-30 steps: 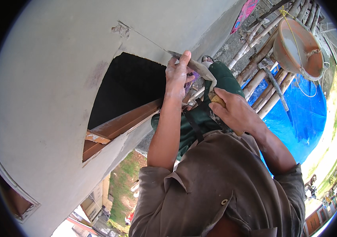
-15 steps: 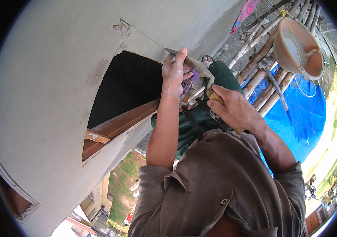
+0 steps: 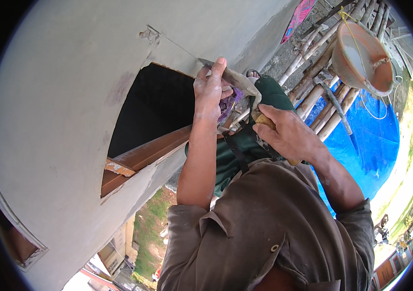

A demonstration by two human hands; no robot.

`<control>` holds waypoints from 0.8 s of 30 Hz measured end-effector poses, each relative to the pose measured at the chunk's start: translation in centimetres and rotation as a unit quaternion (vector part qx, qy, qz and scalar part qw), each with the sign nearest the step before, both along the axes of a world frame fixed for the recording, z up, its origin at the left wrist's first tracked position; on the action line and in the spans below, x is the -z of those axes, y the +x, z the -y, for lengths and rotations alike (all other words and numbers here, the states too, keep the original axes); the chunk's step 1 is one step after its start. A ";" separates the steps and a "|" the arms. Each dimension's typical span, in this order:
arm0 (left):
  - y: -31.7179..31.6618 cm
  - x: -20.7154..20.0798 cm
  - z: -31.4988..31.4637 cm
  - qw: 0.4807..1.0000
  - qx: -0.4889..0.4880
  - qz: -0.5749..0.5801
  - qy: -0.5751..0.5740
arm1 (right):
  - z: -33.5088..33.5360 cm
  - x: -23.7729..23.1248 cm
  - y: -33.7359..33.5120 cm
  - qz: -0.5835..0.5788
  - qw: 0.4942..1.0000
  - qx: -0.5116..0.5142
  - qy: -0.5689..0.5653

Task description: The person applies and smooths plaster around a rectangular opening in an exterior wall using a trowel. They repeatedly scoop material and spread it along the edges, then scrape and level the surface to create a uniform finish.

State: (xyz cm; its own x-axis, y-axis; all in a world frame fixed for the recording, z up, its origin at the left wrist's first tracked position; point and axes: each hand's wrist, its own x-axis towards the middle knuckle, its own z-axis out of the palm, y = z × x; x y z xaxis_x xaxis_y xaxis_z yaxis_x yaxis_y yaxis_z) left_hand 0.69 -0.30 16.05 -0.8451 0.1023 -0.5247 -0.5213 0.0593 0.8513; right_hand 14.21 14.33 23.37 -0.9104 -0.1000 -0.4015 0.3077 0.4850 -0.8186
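Note:
My right hand [image 3: 284, 132] is wrapped around the wooden handle of a trowel [image 3: 240, 81], whose blade is smeared grey. The blade points up and left toward the wall. My left hand [image 3: 210, 89] grips the blade near its tip, thumb over it and fingers partly hidden behind. A thin dark line [image 3: 177, 44] runs across the grey plastered wall [image 3: 71, 97] from a chipped patch to the trowel's tip; I cannot tell whether it is a string or a scored line. Just below my left hand lies a dark window opening [image 3: 155, 104] with a brown frame [image 3: 153, 148].
At right, wooden poles [image 3: 308, 104] form a platform. An orange-brown basin [image 3: 361, 60] with a yellow rope stands there, near a hammer-like tool [image 3: 336, 104]. A blue tarpaulin [image 3: 371, 140] spreads below. Purple plastic [image 3: 228, 105] shows beside my left hand.
My left hand has shifted slightly left and down, and the trowel's tip has moved a little left with it. My right hand keeps its hold on the handle.

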 end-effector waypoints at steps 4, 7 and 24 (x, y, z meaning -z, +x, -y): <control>0.0 -0.8 -0.2 1.000 -0.002 -0.005 -0.001 | -0.1 -0.1 0.3 -0.020 1.000 0.006 -0.010; 0.6 -1.5 -0.7 1.000 -0.009 -0.013 -0.002 | -0.4 -0.4 1.1 -0.043 0.999 0.016 -0.018; -0.1 1.4 -0.3 1.000 -0.004 0.010 -0.002 | -0.1 1.7 0.0 -0.006 1.000 0.012 -0.018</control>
State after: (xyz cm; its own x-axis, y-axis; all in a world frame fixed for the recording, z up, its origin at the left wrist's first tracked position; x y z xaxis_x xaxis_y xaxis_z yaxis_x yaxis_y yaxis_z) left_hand 0.57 0.02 14.60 -0.8347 0.0942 -0.5426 -0.5394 0.0584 0.8400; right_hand 14.23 14.46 21.68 -0.9178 -0.0927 -0.3861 0.3082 0.4470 -0.8398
